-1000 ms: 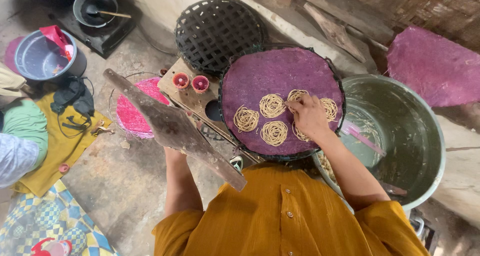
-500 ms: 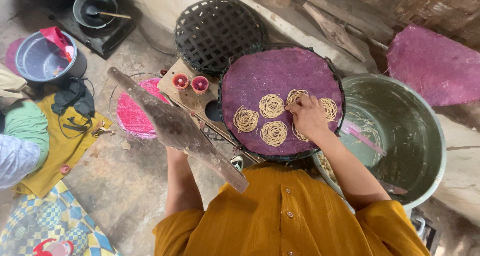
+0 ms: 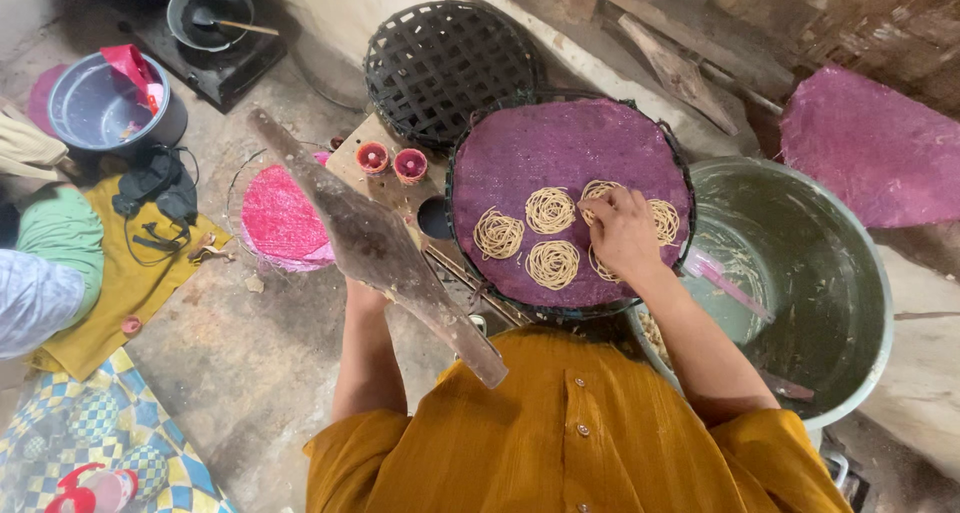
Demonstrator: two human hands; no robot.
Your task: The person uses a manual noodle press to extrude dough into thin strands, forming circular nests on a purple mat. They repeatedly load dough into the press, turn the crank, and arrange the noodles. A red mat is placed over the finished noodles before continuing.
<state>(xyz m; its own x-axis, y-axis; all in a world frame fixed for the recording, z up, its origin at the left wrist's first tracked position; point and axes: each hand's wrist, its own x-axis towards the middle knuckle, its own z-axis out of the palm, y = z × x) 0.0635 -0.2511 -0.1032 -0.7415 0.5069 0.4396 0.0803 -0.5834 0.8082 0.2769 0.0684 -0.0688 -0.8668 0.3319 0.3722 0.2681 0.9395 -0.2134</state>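
Since a second ago, our right hand (image 3: 622, 231) keeps pressing noodle coils (image 3: 551, 263) on the purple tray (image 3: 560, 148), left grip (image 3: 365, 295) clenched on the wooden paddle (image 3: 375, 243).

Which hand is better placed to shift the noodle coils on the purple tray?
Right. The right hand already rests on the noodle coils on the purple tray. The left hand, mostly hidden, holds up the long wooden board beside it.

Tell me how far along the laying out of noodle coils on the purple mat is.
Three noodle coils lie finished on the round purple mat, with more partly hidden by the right hand, which rests on a coil at the mat's right side. The left hand holds a long wooden board. The mat's upper half is bare, so most of it looks left to fill.
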